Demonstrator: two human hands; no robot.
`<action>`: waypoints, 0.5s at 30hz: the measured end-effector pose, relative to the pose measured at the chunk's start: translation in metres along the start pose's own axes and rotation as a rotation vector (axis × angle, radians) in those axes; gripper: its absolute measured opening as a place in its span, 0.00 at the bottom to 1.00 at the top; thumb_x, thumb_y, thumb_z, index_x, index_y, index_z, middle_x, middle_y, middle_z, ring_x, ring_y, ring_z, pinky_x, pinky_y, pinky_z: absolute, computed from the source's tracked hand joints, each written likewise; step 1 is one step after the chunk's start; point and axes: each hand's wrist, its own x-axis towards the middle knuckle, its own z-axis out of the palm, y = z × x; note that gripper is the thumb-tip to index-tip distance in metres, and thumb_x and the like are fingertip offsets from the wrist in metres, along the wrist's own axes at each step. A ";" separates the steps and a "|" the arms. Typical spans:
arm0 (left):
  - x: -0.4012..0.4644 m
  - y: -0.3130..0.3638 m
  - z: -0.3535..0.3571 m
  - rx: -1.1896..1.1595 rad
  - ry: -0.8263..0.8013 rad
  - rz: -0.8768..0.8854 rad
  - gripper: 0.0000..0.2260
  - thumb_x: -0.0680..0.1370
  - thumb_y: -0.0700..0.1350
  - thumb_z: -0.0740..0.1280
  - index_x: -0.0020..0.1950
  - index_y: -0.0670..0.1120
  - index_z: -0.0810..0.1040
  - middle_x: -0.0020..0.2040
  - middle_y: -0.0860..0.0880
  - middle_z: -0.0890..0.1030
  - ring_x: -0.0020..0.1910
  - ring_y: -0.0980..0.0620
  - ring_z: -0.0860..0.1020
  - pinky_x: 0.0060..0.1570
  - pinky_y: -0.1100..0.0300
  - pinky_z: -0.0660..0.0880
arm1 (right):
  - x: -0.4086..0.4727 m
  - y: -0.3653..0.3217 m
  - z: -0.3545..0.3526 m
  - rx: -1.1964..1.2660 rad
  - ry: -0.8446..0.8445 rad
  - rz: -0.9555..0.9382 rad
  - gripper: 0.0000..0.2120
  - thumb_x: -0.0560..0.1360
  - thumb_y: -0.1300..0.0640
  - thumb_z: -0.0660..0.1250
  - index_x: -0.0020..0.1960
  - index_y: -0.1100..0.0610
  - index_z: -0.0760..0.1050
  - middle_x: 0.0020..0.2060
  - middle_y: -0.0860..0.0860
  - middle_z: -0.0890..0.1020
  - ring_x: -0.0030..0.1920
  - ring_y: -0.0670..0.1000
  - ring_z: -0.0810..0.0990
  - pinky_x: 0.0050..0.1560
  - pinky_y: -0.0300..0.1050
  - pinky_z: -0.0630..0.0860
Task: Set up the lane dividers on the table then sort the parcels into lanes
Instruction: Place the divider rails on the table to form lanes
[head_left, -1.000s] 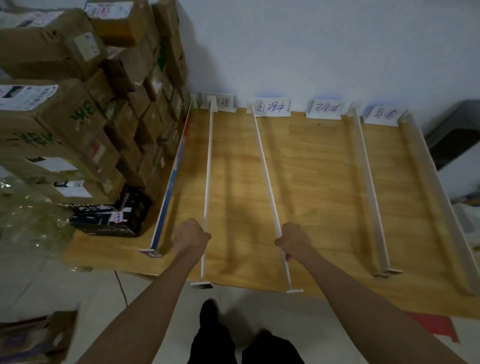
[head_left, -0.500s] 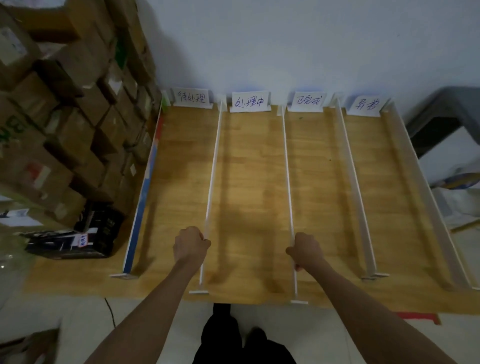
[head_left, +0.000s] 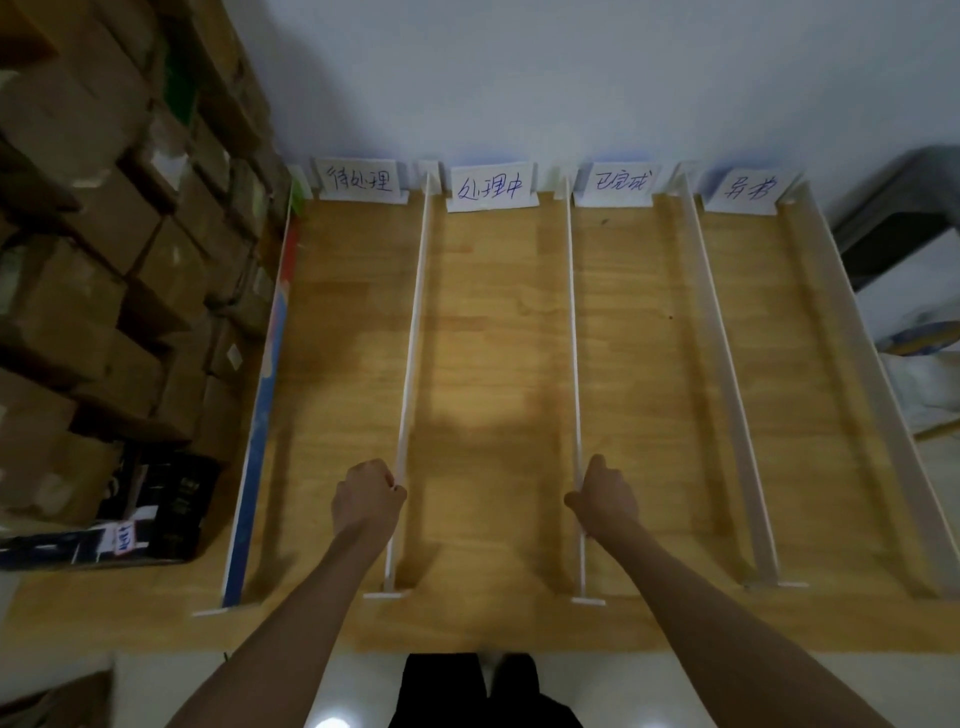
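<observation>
Several white lane dividers stand upright on the wooden table (head_left: 493, 364), running from the front edge to the wall. My left hand (head_left: 366, 499) grips the second divider (head_left: 413, 338) near its front end. My right hand (head_left: 605, 493) grips the third divider (head_left: 574, 338) near its front end. A fourth divider (head_left: 722, 364) and a right edge divider (head_left: 872, 374) stand untouched. The leftmost divider (head_left: 265, 415) has a blue face. Handwritten label cards (head_left: 491, 189) stand at the wall end of each lane. Cardboard parcels (head_left: 104, 260) are stacked at the left.
A dark box (head_left: 156, 509) lies at the foot of the parcel stack, on the table's left front corner. A dark grey piece of furniture (head_left: 904, 218) stands to the right of the table. The floor (head_left: 156, 670) shows below the table's front edge.
The two dividers in my hands have swung from slanted to nearly parallel with the others. The view has shifted right, so less of the parcel stack shows.
</observation>
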 end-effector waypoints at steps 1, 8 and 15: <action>0.003 0.001 0.000 0.013 -0.001 0.008 0.05 0.76 0.46 0.69 0.49 0.47 0.81 0.47 0.47 0.82 0.48 0.46 0.80 0.43 0.55 0.76 | 0.002 0.000 0.001 -0.012 0.004 -0.002 0.19 0.74 0.55 0.70 0.59 0.60 0.66 0.53 0.58 0.79 0.54 0.62 0.80 0.44 0.50 0.75; 0.011 0.006 -0.001 0.011 -0.021 0.032 0.07 0.76 0.47 0.70 0.49 0.45 0.82 0.49 0.45 0.82 0.50 0.43 0.80 0.47 0.53 0.78 | 0.005 0.002 0.001 -0.070 0.041 -0.003 0.18 0.76 0.57 0.68 0.61 0.60 0.66 0.55 0.58 0.78 0.56 0.62 0.79 0.45 0.49 0.72; -0.006 0.000 -0.015 0.057 0.014 0.032 0.14 0.78 0.53 0.67 0.56 0.45 0.80 0.55 0.45 0.80 0.54 0.43 0.78 0.49 0.53 0.76 | -0.012 0.005 -0.010 -0.078 0.054 -0.039 0.27 0.76 0.55 0.69 0.69 0.63 0.61 0.60 0.60 0.77 0.61 0.63 0.77 0.53 0.52 0.74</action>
